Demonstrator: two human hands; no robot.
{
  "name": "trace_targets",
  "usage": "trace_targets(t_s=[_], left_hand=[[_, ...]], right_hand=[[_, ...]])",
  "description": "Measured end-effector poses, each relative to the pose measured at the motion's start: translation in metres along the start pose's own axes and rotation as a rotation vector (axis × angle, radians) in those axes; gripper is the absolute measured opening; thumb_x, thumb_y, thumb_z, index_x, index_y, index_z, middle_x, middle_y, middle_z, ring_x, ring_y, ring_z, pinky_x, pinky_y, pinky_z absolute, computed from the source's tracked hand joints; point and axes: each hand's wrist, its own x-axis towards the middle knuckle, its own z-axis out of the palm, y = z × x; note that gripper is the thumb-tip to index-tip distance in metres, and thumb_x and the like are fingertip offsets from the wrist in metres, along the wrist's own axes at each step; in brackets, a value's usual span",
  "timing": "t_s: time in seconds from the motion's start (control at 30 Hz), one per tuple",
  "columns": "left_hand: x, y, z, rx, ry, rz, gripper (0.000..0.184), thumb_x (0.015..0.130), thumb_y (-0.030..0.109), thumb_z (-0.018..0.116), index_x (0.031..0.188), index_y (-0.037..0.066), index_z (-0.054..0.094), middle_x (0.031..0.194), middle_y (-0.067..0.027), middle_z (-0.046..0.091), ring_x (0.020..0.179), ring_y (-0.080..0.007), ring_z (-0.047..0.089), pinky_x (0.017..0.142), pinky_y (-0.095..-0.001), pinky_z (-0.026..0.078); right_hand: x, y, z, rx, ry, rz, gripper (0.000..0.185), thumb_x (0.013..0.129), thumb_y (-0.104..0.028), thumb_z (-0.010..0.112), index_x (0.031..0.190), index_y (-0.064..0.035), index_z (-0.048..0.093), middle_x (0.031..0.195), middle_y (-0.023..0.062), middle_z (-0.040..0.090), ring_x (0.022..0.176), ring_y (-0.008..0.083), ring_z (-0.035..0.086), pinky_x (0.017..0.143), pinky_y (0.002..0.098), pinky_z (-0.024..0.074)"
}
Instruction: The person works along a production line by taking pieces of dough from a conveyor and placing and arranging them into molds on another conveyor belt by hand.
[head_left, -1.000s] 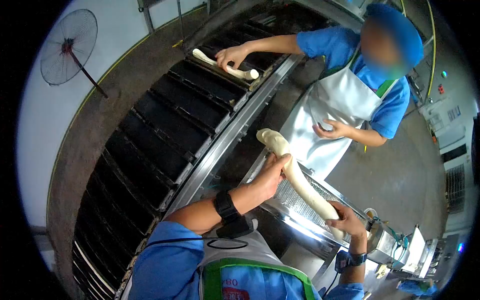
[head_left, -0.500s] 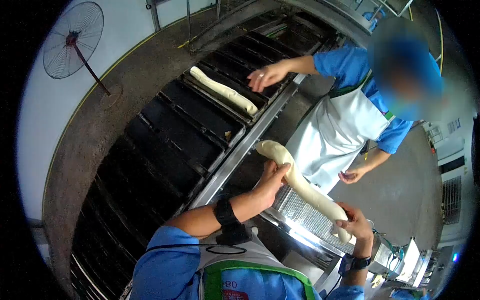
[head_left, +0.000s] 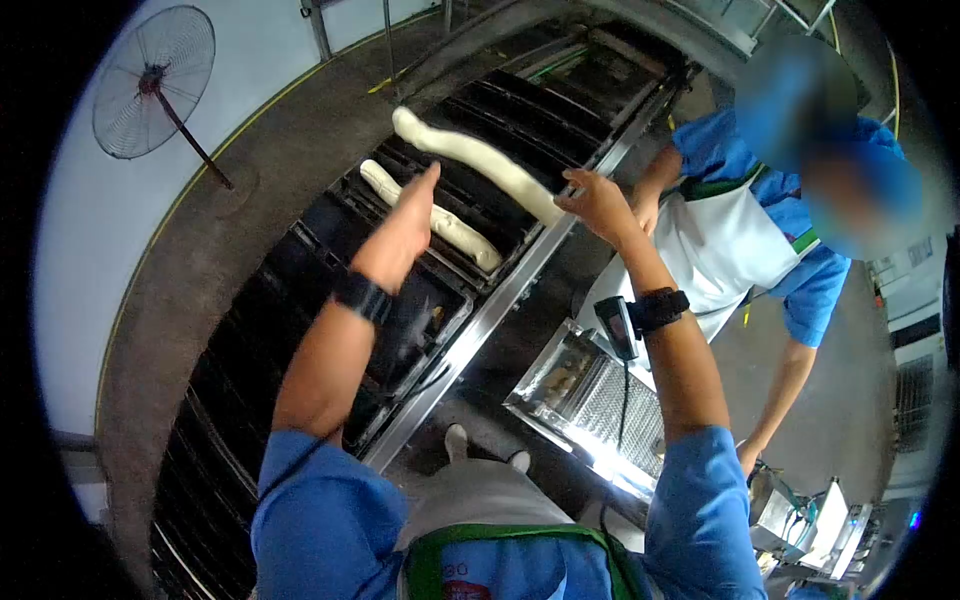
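Note:
A long pale dough roll [head_left: 480,160] slants over the dark baking tins, its near end by the metal rail. My left hand [head_left: 405,230] is stretched out flat beside its far part, fingers straight and gripping nothing. At the near end, the curved fingers of my right hand [head_left: 600,205] are apart, with the fingertips close to the dough; whether they touch it I cannot tell. A second dough roll [head_left: 460,235] lies in a tin, partly covered by my left hand.
Rows of black tins [head_left: 270,330] run along the conveyor, edged by a metal rail [head_left: 470,345]. A co-worker in a white apron [head_left: 700,240] stands at the right, near a mesh-topped metal belt [head_left: 620,400]. A large fan [head_left: 152,80] stands by the wall.
Both my hands have moved forward from my body to the tins, taking the dough roll there. They have come off its sides. The co-worker's hand has drawn back from the tins.

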Motion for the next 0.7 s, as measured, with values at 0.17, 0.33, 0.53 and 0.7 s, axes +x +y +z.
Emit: trace_targets(t_s=[0.17, 0.33, 0.53, 0.7], left_hand=[[-0.039, -0.050, -0.003, -0.030, -0.059, -0.116, 0.058, 0.076, 0.032, 0.042, 0.120, 0.003, 0.017, 0.128, -0.0106, 0.008, 0.118, -0.0220, 0.005, 0.094, -0.0313, 0.000], [-0.007, -0.066, 0.006, 0.709, 0.183, 0.193, 0.049, 0.073, 0.032, 0.041, 0.114, 0.009, 0.032, 0.120, -0.0122, 0.028, 0.111, -0.0270, 0.024, 0.089, -0.0377, 0.019], [0.042, -0.047, -0.008, 1.672, 0.189, 0.173, 0.029, 0.073, 0.024, 0.035, 0.095, 0.013, 0.051, 0.094, -0.0083, 0.053, 0.100, -0.0312, 0.032, 0.085, -0.0462, 0.015], [0.066, -0.049, -0.012, 1.745, 0.043, -0.177, 0.031, 0.071, 0.025, 0.036, 0.092, 0.013, 0.055, 0.103, -0.0046, 0.050, 0.099, -0.0282, 0.039, 0.083, -0.0432, 0.021]], right_hand=[[-0.045, 0.043, 0.008, -0.075, -0.298, -0.045, 0.036, 0.066, -0.023, 0.057, 0.093, 0.0004, 0.050, 0.086, 0.0179, 0.053, 0.074, 0.0267, 0.053, 0.064, 0.0313, 0.0416], [-0.154, 0.025, -0.012, 0.480, -0.331, 0.336, 0.030, 0.072, -0.020, 0.053, 0.094, 0.0014, 0.050, 0.083, 0.0091, 0.055, 0.072, 0.0154, 0.051, 0.067, 0.0253, 0.0401], [-0.307, 0.026, -0.044, 0.518, -0.315, 0.722, 0.030, 0.076, -0.020, 0.049, 0.096, 0.0021, 0.049, 0.080, 0.0055, 0.055, 0.071, 0.0102, 0.049, 0.061, 0.0231, 0.0403], [-0.385, 0.021, -0.062, 0.662, -0.112, 0.928, 0.027, 0.076, -0.017, 0.049, 0.095, 0.0014, 0.049, 0.080, 0.0079, 0.055, 0.068, 0.0143, 0.053, 0.058, 0.0242, 0.0423]])
